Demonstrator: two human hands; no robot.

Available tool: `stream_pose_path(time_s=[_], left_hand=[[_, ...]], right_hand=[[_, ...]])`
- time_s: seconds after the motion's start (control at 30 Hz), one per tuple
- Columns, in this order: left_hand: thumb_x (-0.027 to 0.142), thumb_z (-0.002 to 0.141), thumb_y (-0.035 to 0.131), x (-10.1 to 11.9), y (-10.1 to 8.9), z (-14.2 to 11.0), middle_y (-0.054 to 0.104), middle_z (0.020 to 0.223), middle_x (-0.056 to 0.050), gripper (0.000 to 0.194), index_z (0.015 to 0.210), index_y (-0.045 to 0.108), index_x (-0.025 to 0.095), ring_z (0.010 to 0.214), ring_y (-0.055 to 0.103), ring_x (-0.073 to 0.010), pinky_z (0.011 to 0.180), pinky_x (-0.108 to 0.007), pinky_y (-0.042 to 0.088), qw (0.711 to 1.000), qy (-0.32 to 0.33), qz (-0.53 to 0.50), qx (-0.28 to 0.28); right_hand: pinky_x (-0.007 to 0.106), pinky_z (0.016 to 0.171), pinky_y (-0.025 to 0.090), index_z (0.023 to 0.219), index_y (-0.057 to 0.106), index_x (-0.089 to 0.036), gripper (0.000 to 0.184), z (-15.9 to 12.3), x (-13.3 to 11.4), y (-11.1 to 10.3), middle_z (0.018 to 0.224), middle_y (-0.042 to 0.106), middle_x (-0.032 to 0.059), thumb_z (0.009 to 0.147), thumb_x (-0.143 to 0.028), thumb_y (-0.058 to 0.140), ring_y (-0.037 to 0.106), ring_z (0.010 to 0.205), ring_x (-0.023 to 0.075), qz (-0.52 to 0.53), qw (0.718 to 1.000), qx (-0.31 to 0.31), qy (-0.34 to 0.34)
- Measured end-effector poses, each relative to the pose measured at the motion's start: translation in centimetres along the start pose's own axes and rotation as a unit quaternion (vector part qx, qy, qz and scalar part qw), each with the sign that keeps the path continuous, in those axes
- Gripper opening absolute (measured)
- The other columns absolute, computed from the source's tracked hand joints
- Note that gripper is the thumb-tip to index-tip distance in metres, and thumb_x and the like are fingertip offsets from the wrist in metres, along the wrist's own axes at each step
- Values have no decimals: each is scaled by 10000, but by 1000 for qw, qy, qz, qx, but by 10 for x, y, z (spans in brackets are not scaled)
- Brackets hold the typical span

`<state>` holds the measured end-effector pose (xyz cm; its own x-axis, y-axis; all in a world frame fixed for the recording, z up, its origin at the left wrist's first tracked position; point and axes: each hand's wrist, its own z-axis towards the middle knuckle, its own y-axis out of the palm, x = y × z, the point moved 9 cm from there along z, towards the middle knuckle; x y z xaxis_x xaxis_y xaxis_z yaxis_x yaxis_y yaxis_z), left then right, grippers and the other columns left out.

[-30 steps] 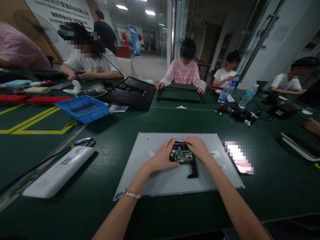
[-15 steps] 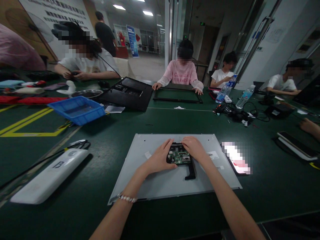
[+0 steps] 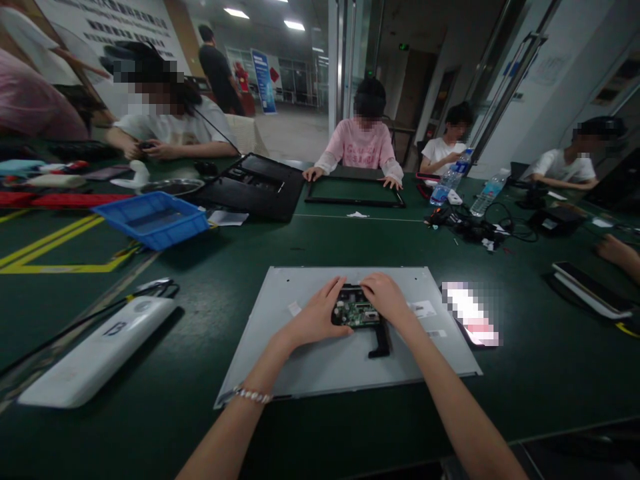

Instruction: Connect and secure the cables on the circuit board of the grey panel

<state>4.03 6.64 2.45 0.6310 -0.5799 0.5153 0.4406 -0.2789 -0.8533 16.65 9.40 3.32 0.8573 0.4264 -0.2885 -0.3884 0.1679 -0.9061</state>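
"How were the fingers set?"

"Those of the left hand (image 3: 314, 319) curved around the left side of the circuit board (image 3: 359, 315), fingertips at its upper edge and thumb at its lower, gripping it. Those of the right hand (image 3: 385, 299) were bent over its upper right corner; I couldn't tell whether they pinched it."

"And where was the board?"

"Over the middle of a pale flat panel (image 3: 320, 367), with a black bracket (image 3: 381, 341) reaching down from its right side."

"What lay around that?"

"A lit phone (image 3: 473, 315) sat just beside the panel's right edge. Well apart to the left, a white oblong device (image 3: 100, 353) lay on the green table (image 3: 300, 440), a blue tray (image 3: 155, 223) beyond it. Across the table, a person in pink (image 3: 361, 143) had both hands at a thin black frame (image 3: 355, 201)."
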Motion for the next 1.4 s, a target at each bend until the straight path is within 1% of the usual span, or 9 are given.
stream_pose_path(time_s=[0.1,0.37,0.57,0.67,0.73,0.87,0.97,1.13,1.4], left_hand=[[493,676,654,1,-1,0,98,1528,-119,1060,1465,6,208,1381,156,-327,1118,-464,213,1000,-2,-4,-2],[495,668,664,0,0,0,70,1534,-117,1076,1465,0,211,1383,152,-323,1115,-450,216,1000,-3,-4,2],[488,668,671,2,-2,-1,35,1539,-107,1067,1465,15,215,1384,157,-316,1116,-434,220,1000,-10,-13,-2],[472,663,676,3,-3,-1,32,1540,-101,1067,1466,17,224,1377,179,-324,1109,-449,234,1000,-17,-19,-1],[458,665,673,5,-5,-1,37,1540,-97,1066,1466,7,233,1375,184,-330,1105,-464,239,1000,-19,-20,1],[456,678,656,8,-7,0,22,1542,-81,1055,1466,-14,250,1371,194,-337,1101,-479,247,1000,-20,-22,-5],[474,680,652,9,-9,1,2,1544,-62,1055,1464,-26,276,1365,208,-345,1092,-481,267,1000,-18,-15,-5],[491,674,658,12,-11,2,13,1544,-64,1071,1464,-30,270,1376,159,-353,1106,-494,213,1000,-8,23,3],[514,672,651,16,-13,3,30,1542,-86,1062,1463,-19,280,1366,164,-383,1095,-561,133,999,-3,41,6]], right_hand=[[281,889,408,970,677,-169,225,-1,3,-1,971,674,79,874,-156,474,575,954,176,25,1000,12,11],[306,913,407,1038,654,-177,259,-3,4,-4,1029,655,80,862,-142,467,554,1000,185,40,999,24,19],[332,942,400,1060,642,-165,263,-14,11,-34,1063,644,87,866,-159,464,549,1024,195,48,997,63,27],[343,948,402,1083,632,-181,281,-32,28,-50,1089,635,80,860,-164,462,547,1043,194,59,996,56,43],[363,950,403,1082,634,-197,281,-50,46,-55,1094,634,74,844,-179,486,547,1055,202,62,995,36,70],[359,915,432,1073,642,-190,297,-86,77,-52,1093,630,83,790,-189,552,577,1008,206,90,987,-3,136],[335,873,459,1054,649,-185,295,-101,85,-47,1068,626,86,770,-189,570,597,955,197,126,978,-9,163],[305,814,483,1044,652,-171,289,-105,87,-42,1037,622,90,765,-188,577,612,867,175,156,969,18,193],[290,784,497,1100,630,-173,354,-106,86,-43,990,654,73,756,-133,557,615,868,171,195,957,55,210]])
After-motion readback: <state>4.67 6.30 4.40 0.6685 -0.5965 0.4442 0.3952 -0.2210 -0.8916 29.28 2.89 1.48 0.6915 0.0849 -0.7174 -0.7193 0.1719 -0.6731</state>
